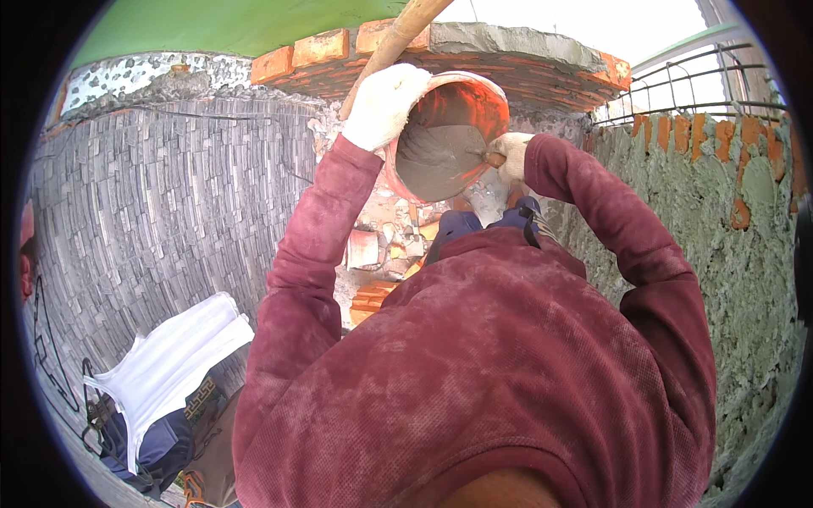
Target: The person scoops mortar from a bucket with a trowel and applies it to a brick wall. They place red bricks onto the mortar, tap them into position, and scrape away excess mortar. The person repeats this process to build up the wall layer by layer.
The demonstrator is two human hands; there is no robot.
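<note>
My left hand, in a white work glove, is closed on the left rim of an orange bucket. The bucket is tilted so its mouth faces me, and grey wet mortar coats its inside. In a white glove too, my right hand is wrapped round the wooden handle of a trowel at the bucket's right rim. The trowel's blade reaches into the bucket and is hard to tell from the mortar around it. My left fingertips are partly hidden.
A brick wall with mortar on top stands ahead, a wooden pole leaning across it. Broken bricks litter the ground. Grey cladding rises left, a rough mortared wall right. Clothes hang lower left; wire mesh is far right.
</note>
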